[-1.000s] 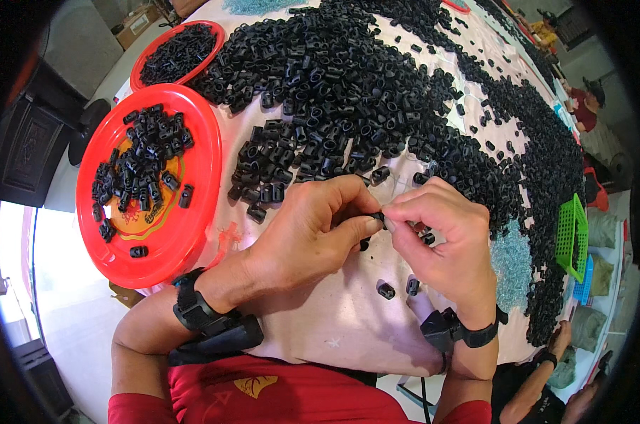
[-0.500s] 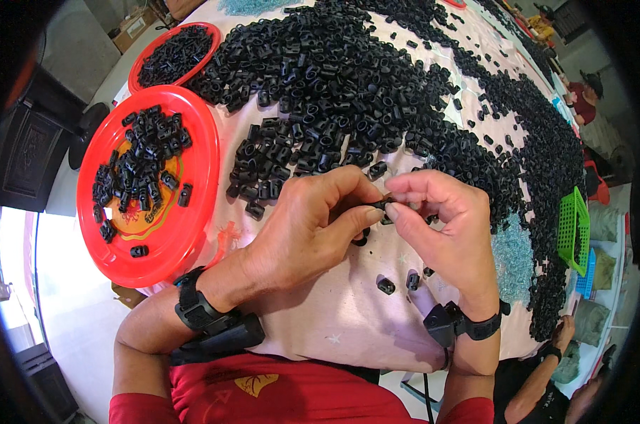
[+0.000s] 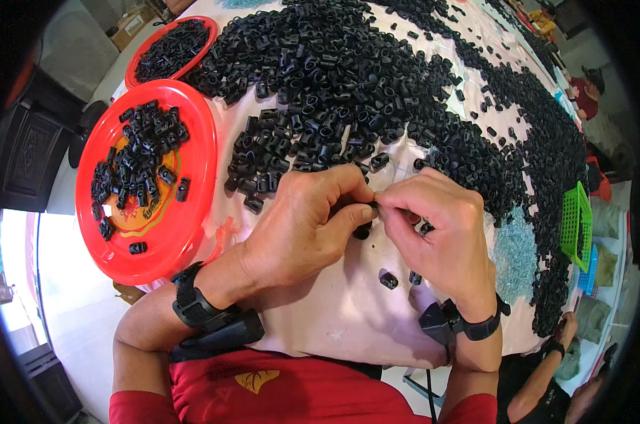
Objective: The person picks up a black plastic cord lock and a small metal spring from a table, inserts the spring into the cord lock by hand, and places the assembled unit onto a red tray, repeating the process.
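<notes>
My left hand (image 3: 302,222) is closed, thumb and forefinger pinching a small black plastic part (image 3: 375,205) that is mostly hidden by the fingers. Against those fingertips presses my right hand (image 3: 440,230), its thumb and forefinger also pinched together; what they grip does not show. Both hands are above the pink cloth, in front of a large heap of black plastic cord-lock barrels (image 3: 327,85). On the cloth below my right hand lies a loose cord lock (image 3: 388,280). To the left, a red plate (image 3: 192,219) carries a pile of black cord locks (image 3: 139,159).
Behind the plate stands a red bowl (image 3: 212,42) of thin black parts. A mound of bluish, see-through small pieces (image 3: 515,254) lies right of my right hand. Green (image 3: 576,222) and blue baskets (image 3: 589,268) are at the right edge. Other people sit along the right side.
My right hand's fingers have curled in and moved slightly left, against the left fingertips. The black part between them is now more hidden. My left hand has barely moved.
</notes>
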Demonstrator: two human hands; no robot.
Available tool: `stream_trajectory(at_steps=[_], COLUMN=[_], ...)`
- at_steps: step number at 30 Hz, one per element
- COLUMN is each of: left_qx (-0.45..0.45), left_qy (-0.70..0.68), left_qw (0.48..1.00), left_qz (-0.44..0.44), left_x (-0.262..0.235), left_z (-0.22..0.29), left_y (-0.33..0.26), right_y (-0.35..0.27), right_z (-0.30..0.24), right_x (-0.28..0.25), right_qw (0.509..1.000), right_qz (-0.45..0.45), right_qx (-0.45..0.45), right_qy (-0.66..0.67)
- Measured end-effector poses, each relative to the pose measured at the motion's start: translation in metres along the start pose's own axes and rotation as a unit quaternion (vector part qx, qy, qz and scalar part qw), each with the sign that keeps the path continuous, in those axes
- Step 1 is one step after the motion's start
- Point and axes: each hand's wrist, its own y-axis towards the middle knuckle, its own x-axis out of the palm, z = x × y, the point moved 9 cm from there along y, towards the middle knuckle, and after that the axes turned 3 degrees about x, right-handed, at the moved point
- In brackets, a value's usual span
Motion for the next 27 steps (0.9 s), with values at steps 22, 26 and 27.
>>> stream_trajectory(at_steps=[22,26,27], left_qx=[-0.166,-0.192,-0.200], left_qy=[-0.410,-0.422,-0.424], left_qw=[0.895,0.885,0.881], left_qz=[-0.056,-0.053,-0.058], left_x=[0.023,0.022,0.023], left_z=[-0.019,-0.015,-0.015], left_y=[-0.002,-0.004,-0.005], right_y=[0.001,0.001,0.001], right_z=[-0.017,-0.011,-0.010], right_x=[-0.007,-0.005,-0.005], right_qw=[0.994,0.996,0.996], right_qz=[0.078,0.068,0.067], right_qx=[-0.043,-0.042,-0.050], right_qy=[-0.055,-0.027,-0.026])
